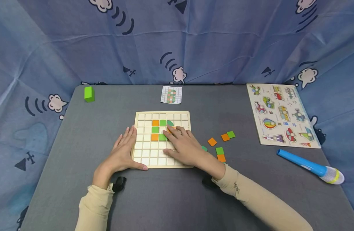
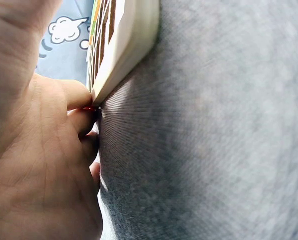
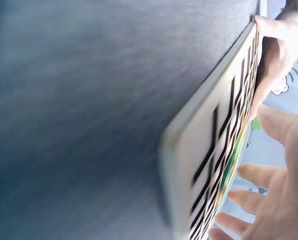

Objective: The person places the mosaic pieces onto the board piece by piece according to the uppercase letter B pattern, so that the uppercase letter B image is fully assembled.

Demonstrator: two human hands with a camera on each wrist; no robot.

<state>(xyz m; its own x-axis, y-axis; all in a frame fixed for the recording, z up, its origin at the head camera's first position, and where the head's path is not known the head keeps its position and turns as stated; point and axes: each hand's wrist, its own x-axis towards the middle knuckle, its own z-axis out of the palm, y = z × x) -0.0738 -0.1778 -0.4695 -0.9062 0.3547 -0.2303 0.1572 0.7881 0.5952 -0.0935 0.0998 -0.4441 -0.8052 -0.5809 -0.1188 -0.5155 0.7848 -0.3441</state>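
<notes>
A wooden grid board [image 1: 141, 152] lies on the table with orange tiles [image 1: 155, 123], green square tiles [image 1: 163, 123] and a dark green rounded tile [image 1: 170, 123] in its cells. My left hand [image 1: 123, 150] lies along the board's left side, its extended fingers against that edge and its thumb at the near-left corner. Over the right half of the board, my right hand [image 1: 184, 146] is spread palm down, fingertips right at the tiles, hiding some of them. In the right wrist view, the right hand's fingers [image 3: 248, 200] are spread close above the board.
Loose orange [image 1: 212, 141] and green tiles [image 1: 231, 134] lie right of the board. A pattern card [image 1: 171, 94] sits behind it. A green block [image 1: 89, 94] stands far left; a picture puzzle board [image 1: 283, 115] and a blue toy microphone [image 1: 309, 166] are at the right.
</notes>
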